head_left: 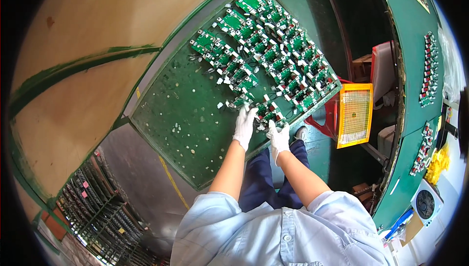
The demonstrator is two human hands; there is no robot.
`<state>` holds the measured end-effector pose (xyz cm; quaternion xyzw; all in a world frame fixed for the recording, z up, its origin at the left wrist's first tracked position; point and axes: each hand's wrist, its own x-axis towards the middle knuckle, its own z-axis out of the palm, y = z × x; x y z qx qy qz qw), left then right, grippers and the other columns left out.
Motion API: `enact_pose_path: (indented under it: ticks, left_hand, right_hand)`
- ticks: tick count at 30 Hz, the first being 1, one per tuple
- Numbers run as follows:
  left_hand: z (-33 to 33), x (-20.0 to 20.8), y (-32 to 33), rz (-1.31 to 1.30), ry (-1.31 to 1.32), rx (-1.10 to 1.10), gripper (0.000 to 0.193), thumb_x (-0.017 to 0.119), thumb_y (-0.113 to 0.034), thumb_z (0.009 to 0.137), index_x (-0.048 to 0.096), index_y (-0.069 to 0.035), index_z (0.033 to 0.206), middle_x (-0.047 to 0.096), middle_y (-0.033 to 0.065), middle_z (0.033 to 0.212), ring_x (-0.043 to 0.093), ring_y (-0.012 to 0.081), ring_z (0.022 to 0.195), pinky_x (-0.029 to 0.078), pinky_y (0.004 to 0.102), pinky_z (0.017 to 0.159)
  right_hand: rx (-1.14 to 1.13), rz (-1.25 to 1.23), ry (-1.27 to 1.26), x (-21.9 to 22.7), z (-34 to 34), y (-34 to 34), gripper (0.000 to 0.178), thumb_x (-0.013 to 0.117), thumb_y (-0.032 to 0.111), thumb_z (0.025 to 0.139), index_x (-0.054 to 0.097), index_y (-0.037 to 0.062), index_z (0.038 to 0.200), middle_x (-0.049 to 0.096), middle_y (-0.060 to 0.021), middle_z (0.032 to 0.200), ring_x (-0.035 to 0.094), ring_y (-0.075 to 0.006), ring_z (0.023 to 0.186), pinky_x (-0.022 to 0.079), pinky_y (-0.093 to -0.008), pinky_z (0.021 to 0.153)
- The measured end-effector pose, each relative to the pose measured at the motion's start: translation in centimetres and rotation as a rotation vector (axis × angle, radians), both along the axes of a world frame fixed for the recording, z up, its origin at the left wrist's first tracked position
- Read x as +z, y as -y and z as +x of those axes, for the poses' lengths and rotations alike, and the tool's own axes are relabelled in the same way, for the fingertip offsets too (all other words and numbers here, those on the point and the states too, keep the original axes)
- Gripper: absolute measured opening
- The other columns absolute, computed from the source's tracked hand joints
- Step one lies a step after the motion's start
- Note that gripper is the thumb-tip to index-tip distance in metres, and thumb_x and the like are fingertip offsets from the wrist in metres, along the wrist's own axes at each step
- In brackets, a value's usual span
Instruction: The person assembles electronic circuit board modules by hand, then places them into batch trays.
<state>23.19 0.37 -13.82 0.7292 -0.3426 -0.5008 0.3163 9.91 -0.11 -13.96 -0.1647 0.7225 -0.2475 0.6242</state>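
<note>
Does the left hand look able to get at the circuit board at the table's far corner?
Probably not without leaning: rows of other boards lie between the left hand and that corner board.

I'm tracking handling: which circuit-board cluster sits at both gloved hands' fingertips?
The short cluster at the left hand and right hand; the longer rows extend farther across the table.

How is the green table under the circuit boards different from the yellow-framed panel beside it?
The green table looks much bigger than the yellow-framed panel. The table's top is green with pale spots; the panel's middle is a pale grid. Both have four corners.
</note>
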Motion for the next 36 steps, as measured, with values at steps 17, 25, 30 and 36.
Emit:
enact_pose_path:
  ticks: [17,25,30,36]
  left_hand:
    - [1.7,1.2,-3.5,0.068,-0.089,0.762,0.033,0.049,-0.023,0.090,0.051,-0.006,0.119,0.059,0.0098,0.104,0.062,0.0162,0.070,0.049,0.0267,0.061]
    - [5.5,0.8,0.4,0.093,-0.329,0.470,0.047,0.046,-0.016,0.089,0.033,0.000,0.131,0.056,0.0130,0.108,0.064,0.0170,0.073,0.047,0.0231,0.053]
    - [4.2,-1.1,-0.2,0.118,-0.389,0.418,0.034,0.055,-0.018,0.085,0.047,0.002,0.111,0.060,0.0143,0.097,0.065,0.0183,0.072,0.049,0.0254,0.054]
    - [3.6,-2.0,0.7,0.092,0.254,0.113,0.024,0.063,-0.023,0.078,0.049,-0.004,0.082,0.058,0.0135,0.070,0.057,0.0256,0.062,0.046,0.0346,0.055]
  right_hand:
    - [0.890,-1.044,-0.531,5.6,-4.2,4.9,0.043,0.063,0.011,0.075,0.049,0.0031,0.115,0.056,-0.0116,0.083,0.056,-0.0253,0.069,0.047,-0.0321,0.064]
    - [1.508,-1.239,-0.663,3.6,2.3,9.8,0.040,0.057,0.011,0.069,0.053,0.0055,0.108,0.054,-0.0153,0.105,0.048,-0.0321,0.107,0.038,-0.0421,0.090]
    - [1.533,-1.247,-0.535,2.6,0.4,8.8,0.025,0.054,0.010,0.069,0.057,0.0070,0.094,0.055,-0.0139,0.100,0.051,-0.0334,0.101,0.040,-0.0423,0.086]
    - [1.490,-1.367,-0.453,2.7,0.0,9.0,0.025,0.055,0.004,0.064,0.057,0.0046,0.089,0.055,-0.0145,0.093,0.054,-0.0346,0.094,0.045,-0.0430,0.080]
